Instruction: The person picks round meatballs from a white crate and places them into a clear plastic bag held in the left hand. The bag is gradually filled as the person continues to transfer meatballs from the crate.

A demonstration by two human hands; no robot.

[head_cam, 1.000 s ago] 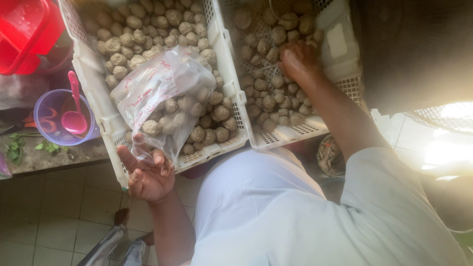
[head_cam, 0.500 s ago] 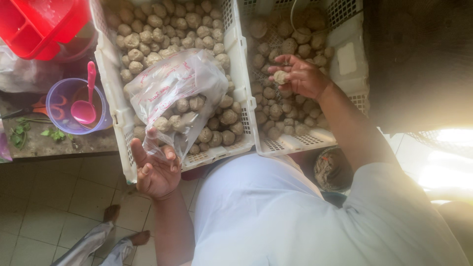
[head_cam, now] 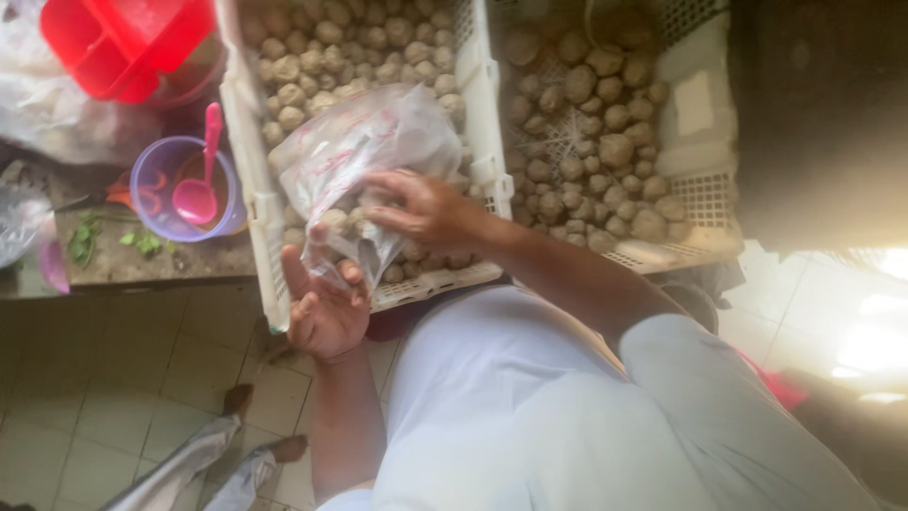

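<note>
My left hand (head_cam: 326, 308) grips the lower end of a clear plastic bag (head_cam: 369, 142) partly filled with small brown round balls. The bag rests over the near part of a white plastic crate (head_cam: 248, 161) full of the same balls (head_cam: 359, 38). My right hand (head_cam: 426, 210) is at the bag's side, fingers curled against the plastic; whether it holds a ball is hidden. A second white crate (head_cam: 700, 189) to the right holds larger brown balls (head_cam: 586, 123).
A purple bowl (head_cam: 156, 185) with a pink spoon (head_cam: 199, 194) stands left of the crates on a dirty counter (head_cam: 142, 260). A red container (head_cam: 123, 43) sits at top left. Another person's legs (head_cam: 189, 464) stand on the tiled floor below.
My right hand picked a ball out of the right crate and moved left to the bag. My left hand kept hold of the bag.
</note>
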